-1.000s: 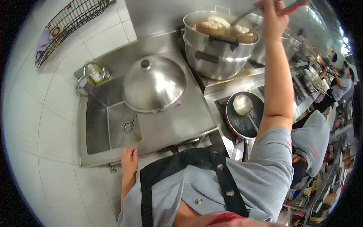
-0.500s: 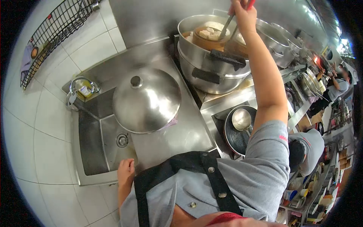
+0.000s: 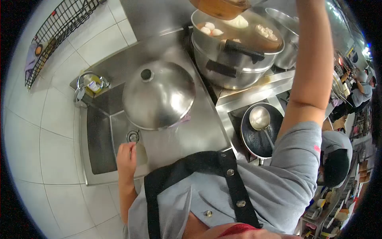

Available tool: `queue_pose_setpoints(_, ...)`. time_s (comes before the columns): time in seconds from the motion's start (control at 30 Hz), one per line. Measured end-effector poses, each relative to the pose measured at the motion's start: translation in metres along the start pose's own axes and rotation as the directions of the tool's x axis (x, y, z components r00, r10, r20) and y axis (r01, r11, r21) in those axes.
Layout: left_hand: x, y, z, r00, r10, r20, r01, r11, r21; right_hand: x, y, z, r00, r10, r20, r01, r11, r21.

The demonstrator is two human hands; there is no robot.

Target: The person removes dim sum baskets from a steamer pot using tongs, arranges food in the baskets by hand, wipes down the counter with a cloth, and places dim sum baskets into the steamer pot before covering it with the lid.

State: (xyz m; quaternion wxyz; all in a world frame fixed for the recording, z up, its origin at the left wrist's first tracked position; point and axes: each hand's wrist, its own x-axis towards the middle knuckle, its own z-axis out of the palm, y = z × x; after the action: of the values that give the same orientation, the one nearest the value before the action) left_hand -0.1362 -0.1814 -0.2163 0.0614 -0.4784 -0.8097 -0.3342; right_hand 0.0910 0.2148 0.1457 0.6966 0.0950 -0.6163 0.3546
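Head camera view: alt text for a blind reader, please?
Kitchen: a right arm reaches past a steamer pot of white buns, a bamboo basket above it. A domed lid sits by the sink, a ladle in a frying pan.

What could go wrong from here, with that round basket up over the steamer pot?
The round basket hangs above the open steamer pot, its grip out of view; a poor hold might drop it onto the food below. The right forearm reaches past the pot, so steam or hot metal may burn it. The domed lid overhangs the sink basin and might slide in if bumped.
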Motion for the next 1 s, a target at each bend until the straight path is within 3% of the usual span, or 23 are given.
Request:
queue_pose_setpoints(0.03,0.002,-0.001,-0.002,0.999,0.034,-0.026,-0.035,0.999,-0.027,-0.006,-0.012,0.018,0.994,-0.039,-0.106,0.032,0.997,-0.065)
queue_pose_setpoints(0.1,0.005,0.0,-0.005,1.0,-0.011,0.012,0.012,0.998,-0.056,0.008,-0.013,-0.002,0.988,0.149,0.029,-0.152,0.973,0.175)
queue_pose_setpoints(0.23,0.01,-0.01,0.0,0.997,-0.008,0.075,0.015,0.995,-0.103,-0.079,-0.057,0.036,0.944,0.285,0.166,-0.311,0.937,0.162)
queue_pose_setpoints(0.3,0.01,-0.011,0.006,0.992,-0.029,0.119,0.044,0.991,-0.125,-0.127,-0.051,0.031,0.879,0.376,0.293,-0.431,0.889,0.153)
queue_pose_setpoints(0.37,0.015,-0.01,0.015,0.988,-0.014,0.155,0.037,0.989,-0.145,-0.182,-0.025,0.003,0.714,0.561,0.419,-0.689,0.671,0.274)
queue_pose_setpoints(0.47,0.024,0.001,0.028,0.961,0.011,0.276,0.051,0.975,-0.217,-0.27,-0.014,0.01,0.669,0.694,0.267,-0.74,0.654,0.154)
queue_pose_setpoints(0.5,0.032,0.001,0.041,0.949,0.122,0.292,-0.054,0.971,-0.231,-0.297,-0.01,0.011,0.643,0.748,0.167,-0.765,0.638,0.088)
queue_pose_setpoints(0.57,0.046,0.003,0.068,0.894,0.281,0.351,-0.197,0.946,-0.256,-0.351,0.006,-0.001,0.554,0.811,0.188,-0.818,0.573,-0.058)
queue_pose_setpoints(0.6,0.052,0.007,0.08,0.865,0.334,0.374,-0.247,0.933,-0.262,-0.357,0.006,-0.004,0.54,0.82,0.188,-0.837,0.547,0.017)
queue_pose_setpoints(0.73,0.073,0.032,0.128,0.794,0.446,0.412,-0.326,0.886,-0.329,-0.361,0.0,-0.005,0.524,0.826,0.206,-0.846,0.533,0.016)
queue_pose_setpoints(0.8,0.091,0.038,0.157,0.668,0.629,0.398,-0.51,0.777,-0.37,-0.359,0.001,-0.005,0.514,0.834,0.2,-0.85,0.526,-0.01)
queue_pose_setpoints(0.83,0.099,0.042,0.165,0.66,0.637,0.399,-0.515,0.77,-0.376,-0.357,0.0,-0.003,0.518,0.832,0.197,-0.846,0.533,-0.024)
queue_pose_setpoints(0.9,0.114,0.051,0.174,0.452,0.678,0.579,-0.598,0.713,-0.368,-0.358,0.001,-0.002,0.526,0.83,0.183,-0.834,0.546,-0.077)
queue_pose_setpoints(0.93,0.118,0.055,0.174,0.409,0.643,0.648,-0.602,0.724,-0.338,-0.358,0.002,-0.002,0.521,0.83,0.199,-0.839,0.541,-0.059)
queue_pose_setpoints(1.0,0.13,0.054,0.182,0.346,0.695,0.63,-0.652,0.661,-0.371,-0.358,0.001,-0.002,0.518,0.83,0.208,-0.843,0.536,-0.04)
